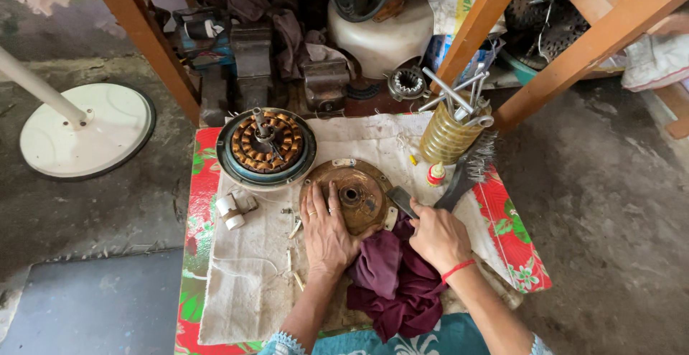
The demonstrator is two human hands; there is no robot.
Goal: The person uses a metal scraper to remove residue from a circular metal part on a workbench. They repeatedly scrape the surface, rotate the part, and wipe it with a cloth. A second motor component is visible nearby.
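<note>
Left hand [326, 229]: laid flat, fingers spread, palm down on the near edge of the rusty round motor cover [349, 195].
Right hand [438, 236]: closed around the dark handle of a brush [463, 175] whose bristles point up and away.
Motor cover: middle of the table, on the cloth, touching a maroon rag [395, 283] at its near side.
Winding unit [266, 147]: round, copper coils showing, just beside the cover at the far left.
Table [520, 251]: small, covered in red flowered oilcloth, with a dirty white cloth [244, 283] spread over most of it.
Other items: yellow ribbed cup of metal tools [450, 129] at the far right, a small red-capped bottle [436, 175] beside it, a white part [233, 210] at the left.
Room: rough grey concrete floor [603, 204], orange wooden frame legs [143, 35], a white round fan base [86, 131] on the left, cluttered motor parts behind the table.
</note>
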